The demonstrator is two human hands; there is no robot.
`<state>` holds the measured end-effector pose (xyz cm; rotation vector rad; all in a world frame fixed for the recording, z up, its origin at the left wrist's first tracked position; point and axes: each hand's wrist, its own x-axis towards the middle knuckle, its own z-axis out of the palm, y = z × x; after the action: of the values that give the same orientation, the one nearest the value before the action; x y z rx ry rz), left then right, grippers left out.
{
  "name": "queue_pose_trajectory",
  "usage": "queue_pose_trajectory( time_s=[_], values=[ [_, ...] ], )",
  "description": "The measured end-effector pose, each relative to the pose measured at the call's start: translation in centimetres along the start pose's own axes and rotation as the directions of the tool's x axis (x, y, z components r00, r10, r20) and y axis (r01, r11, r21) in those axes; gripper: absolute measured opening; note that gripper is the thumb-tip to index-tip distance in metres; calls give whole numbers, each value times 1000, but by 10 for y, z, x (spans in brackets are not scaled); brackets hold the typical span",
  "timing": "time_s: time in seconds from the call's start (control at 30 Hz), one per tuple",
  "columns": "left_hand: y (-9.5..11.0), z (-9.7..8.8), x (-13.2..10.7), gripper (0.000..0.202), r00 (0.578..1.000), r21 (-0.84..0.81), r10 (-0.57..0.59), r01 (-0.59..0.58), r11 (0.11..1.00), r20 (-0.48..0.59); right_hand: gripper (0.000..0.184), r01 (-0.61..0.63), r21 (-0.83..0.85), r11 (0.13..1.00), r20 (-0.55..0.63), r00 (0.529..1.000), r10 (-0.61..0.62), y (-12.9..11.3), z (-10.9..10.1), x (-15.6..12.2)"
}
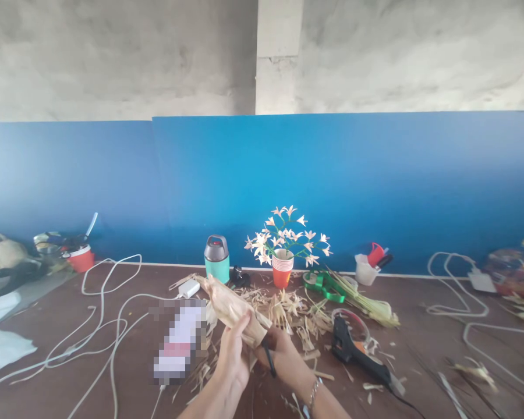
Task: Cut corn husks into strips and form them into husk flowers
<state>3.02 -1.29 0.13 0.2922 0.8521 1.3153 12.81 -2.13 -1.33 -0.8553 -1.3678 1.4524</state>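
My left hand (234,349) is closed around a pale dried corn husk bundle (231,304), its thumb lying along the side. The bundle tilts, with its narrow tip up and to the left and its wide end toward my right hand (283,356). That hand is closed at the wide end, around a slim black handle (269,356); the rest of this tool is hidden. Cut husk scraps (283,311) lie on the table beyond my hands. Behind them, pale star-shaped flowers (288,235) on green stems stand in stacked red paper cups (282,273).
A black glue gun (358,352) lies on the right, near green ribbon (325,285) and a bundle of stalks (367,302). A blurred-out phone (179,343) and white cables (113,326) are on the left. A teal flask (217,262) stands by the blue partition (227,186).
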Motion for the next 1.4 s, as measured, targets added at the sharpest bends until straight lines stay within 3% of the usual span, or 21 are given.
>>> queue_pose_trajectory(
  time_s=[0.23,0.5,0.73,0.9,0.97,1.07,1.23,1.4],
  values=[
    [-1,-1,1,34,1000,-39,-14,14,999,-4,37,17,-4,1000,6,1000,-17,-2,2,1],
    [-1,-2,2,34,1000,-57,-1,1,998,1,22,-36,-164,986,-74,997,25,-4,0,-2],
    [1,-3,4,32,1000,-33,6,-6,999,-8,21,-76,-155,985,-72,995,65,0,-2,-1],
    [15,-7,14,23,988,-37,153,-154,987,-24,33,-286,-190,939,-82,958,275,-1,-13,-3],
    [22,-10,21,23,963,-46,265,-268,962,-55,36,-308,-186,933,-23,951,309,0,-19,-4],
    [27,-13,28,25,934,-39,340,-346,937,-107,35,-321,-193,927,41,942,334,1,-22,-4],
    [22,-11,22,33,938,28,342,-341,940,-56,34,-334,-170,927,20,940,342,-1,-15,-5],
    [15,-7,14,33,936,50,335,-332,942,-103,34,-331,-156,931,-7,943,334,0,-13,-4]
  ],
)
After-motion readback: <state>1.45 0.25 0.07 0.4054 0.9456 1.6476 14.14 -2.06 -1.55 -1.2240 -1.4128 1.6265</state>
